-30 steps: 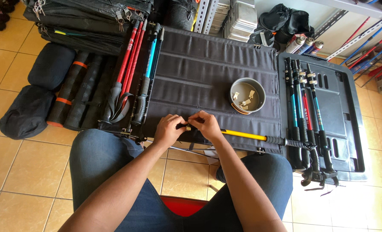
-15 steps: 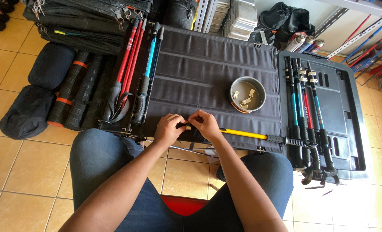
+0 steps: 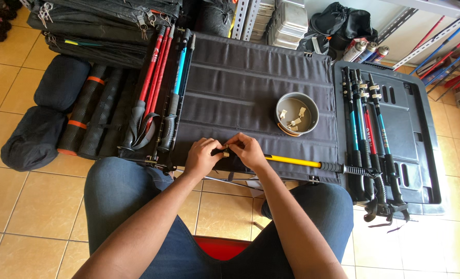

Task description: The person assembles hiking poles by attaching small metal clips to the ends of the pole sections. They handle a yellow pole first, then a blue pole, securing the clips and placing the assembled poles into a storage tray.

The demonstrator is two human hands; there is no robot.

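A yellow-and-black trekking pole [image 3: 302,163] lies across the near edge of a dark fabric cot [image 3: 250,82]. My left hand [image 3: 201,157] and my right hand [image 3: 248,151] meet at its left end, fingers pinched on a small fitting between them. The pole's black grip points right, toward a black plastic tray [image 3: 416,129]. A round metal bowl [image 3: 297,113] with several small pale parts stands just beyond my right hand.
Red and blue trekking poles [image 3: 160,93] lie along the cot's left side. Several more poles [image 3: 367,134] rest on the black tray. Rolled mats [image 3: 93,116] and dark stuff sacks [image 3: 33,139] lie on the tiled floor at left. Bags and metal boxes stand behind.
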